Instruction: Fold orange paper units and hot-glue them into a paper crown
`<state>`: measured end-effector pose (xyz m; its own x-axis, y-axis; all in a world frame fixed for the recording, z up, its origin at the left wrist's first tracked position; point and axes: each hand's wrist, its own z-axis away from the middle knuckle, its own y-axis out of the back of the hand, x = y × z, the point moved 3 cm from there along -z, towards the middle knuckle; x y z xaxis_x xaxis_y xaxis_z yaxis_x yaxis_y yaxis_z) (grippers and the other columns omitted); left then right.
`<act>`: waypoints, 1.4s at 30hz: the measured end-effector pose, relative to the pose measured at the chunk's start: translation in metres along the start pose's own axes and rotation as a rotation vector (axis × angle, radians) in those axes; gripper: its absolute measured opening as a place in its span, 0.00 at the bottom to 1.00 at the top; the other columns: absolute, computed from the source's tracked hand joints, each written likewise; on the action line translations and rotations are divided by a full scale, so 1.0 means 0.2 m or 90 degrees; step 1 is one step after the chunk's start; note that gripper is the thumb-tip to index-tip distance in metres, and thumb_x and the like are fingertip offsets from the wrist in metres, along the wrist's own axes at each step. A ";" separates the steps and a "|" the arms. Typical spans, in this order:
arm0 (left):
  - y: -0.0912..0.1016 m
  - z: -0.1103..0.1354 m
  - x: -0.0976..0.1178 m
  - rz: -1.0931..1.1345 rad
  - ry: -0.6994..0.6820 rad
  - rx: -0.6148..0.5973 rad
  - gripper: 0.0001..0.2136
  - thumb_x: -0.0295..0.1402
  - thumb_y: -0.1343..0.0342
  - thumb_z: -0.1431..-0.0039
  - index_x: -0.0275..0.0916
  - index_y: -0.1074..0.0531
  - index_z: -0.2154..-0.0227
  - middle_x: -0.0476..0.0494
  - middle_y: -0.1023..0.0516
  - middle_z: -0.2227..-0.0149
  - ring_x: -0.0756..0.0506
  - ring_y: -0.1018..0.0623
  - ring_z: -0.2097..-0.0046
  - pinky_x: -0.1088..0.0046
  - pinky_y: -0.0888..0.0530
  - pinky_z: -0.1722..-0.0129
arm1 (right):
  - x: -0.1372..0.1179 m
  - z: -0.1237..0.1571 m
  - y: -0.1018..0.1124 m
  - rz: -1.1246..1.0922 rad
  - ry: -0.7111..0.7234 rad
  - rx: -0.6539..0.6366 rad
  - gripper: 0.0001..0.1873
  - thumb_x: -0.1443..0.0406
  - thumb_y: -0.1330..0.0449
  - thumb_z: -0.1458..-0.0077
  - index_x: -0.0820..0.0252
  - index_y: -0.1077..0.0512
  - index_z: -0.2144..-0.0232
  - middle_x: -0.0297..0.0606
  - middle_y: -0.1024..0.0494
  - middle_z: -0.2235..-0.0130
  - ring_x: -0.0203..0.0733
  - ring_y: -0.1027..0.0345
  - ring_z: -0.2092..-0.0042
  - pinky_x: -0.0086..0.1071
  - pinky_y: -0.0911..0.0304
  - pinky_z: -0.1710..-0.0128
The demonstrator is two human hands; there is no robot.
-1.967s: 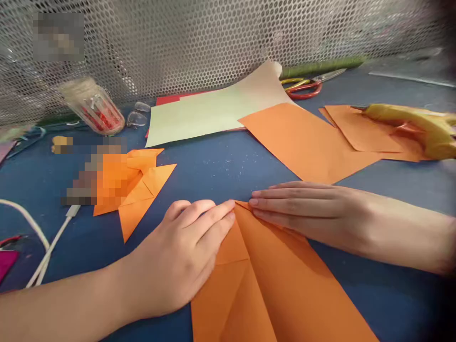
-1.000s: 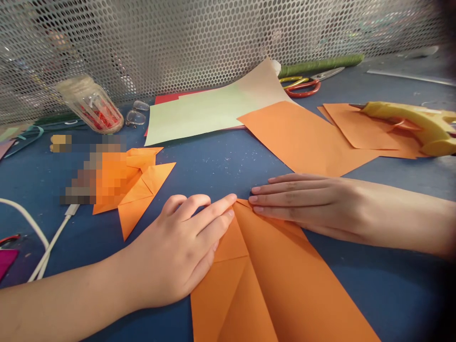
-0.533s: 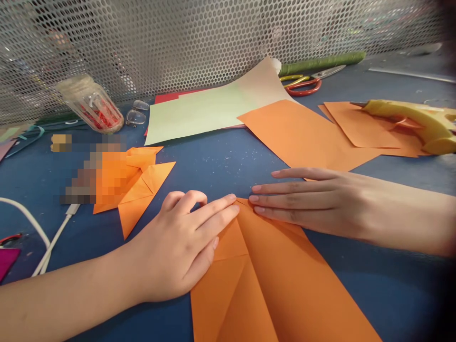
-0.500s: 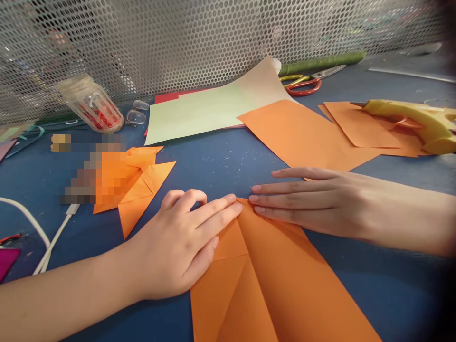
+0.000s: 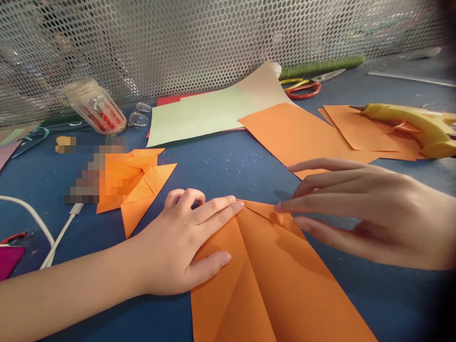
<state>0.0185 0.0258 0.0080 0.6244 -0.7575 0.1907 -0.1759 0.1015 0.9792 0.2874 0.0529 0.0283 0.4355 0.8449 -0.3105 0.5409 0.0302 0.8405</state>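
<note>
A large creased sheet of orange paper (image 5: 302, 289) lies on the table in front of me, with fold lines fanning out from its far corner. My left hand (image 5: 185, 242) rests on the paper's left side, its two extended fingertips pressing the far corner and its thumb stretched out. Over the right edge hovers my right hand (image 5: 366, 213), fingers apart, the fingertips close to a narrow turned-over strip along that edge. Whether they touch the paper I cannot tell. Left of my left hand sits a folded orange paper piece (image 5: 146, 185), partly blurred out by pixelation.
Further back are a pale green sheet (image 5: 199, 111), more orange sheets (image 5: 295, 133), scissors (image 5: 306, 90) and a yellow glue gun (image 5: 409, 123). A jar (image 5: 96, 107), glasses (image 5: 138, 116) and a white cable (image 5: 60, 237) lie left. A perforated metal panel (image 5: 213, 42) rises behind.
My right hand has lifted and drawn back to the right, its fingers spreading from flat. My left thumb has stretched outward onto the paper; the rest of that hand stays in place.
</note>
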 end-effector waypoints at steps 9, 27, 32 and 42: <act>-0.01 0.01 0.00 0.004 -0.026 0.018 0.27 0.35 0.50 0.28 0.39 0.41 0.28 0.44 0.36 0.26 0.36 0.33 0.42 0.55 0.38 0.39 | -0.01 -0.03 -0.13 -0.051 -0.247 0.010 0.12 0.53 0.38 0.37 0.52 0.25 0.67 0.35 0.21 0.68 0.39 0.26 0.69 0.32 0.30 0.71; 0.01 0.00 0.00 0.057 -0.041 0.031 0.24 0.35 0.50 0.28 0.38 0.37 0.31 0.40 0.33 0.27 0.36 0.31 0.38 0.54 0.38 0.38 | -0.12 0.00 -0.14 -0.091 -0.078 0.002 0.11 0.63 0.44 0.29 0.52 0.22 0.51 0.40 0.16 0.51 0.36 0.18 0.59 0.26 0.23 0.60; 0.02 0.00 -0.01 0.105 -0.027 0.017 0.22 0.37 0.48 0.28 0.38 0.35 0.35 0.38 0.30 0.30 0.36 0.31 0.37 0.54 0.38 0.36 | -0.10 0.01 -0.15 -0.179 -0.174 -0.044 0.09 0.62 0.42 0.31 0.50 0.22 0.54 0.32 0.17 0.64 0.32 0.28 0.75 0.25 0.30 0.77; 0.06 0.01 0.00 0.166 -0.094 -0.008 0.29 0.41 0.38 0.34 0.37 0.34 0.34 0.34 0.26 0.38 0.34 0.29 0.43 0.52 0.33 0.40 | -0.07 0.02 -0.06 0.218 0.083 0.067 0.22 0.73 0.42 0.33 0.42 0.26 0.44 0.31 0.17 0.45 0.46 0.26 0.44 0.40 0.32 0.48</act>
<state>0.0143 0.0261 0.0196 0.4413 -0.7903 0.4250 -0.3060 0.3127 0.8992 0.2780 0.0383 0.0200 0.5126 0.8575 0.0444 0.4544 -0.3148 0.8333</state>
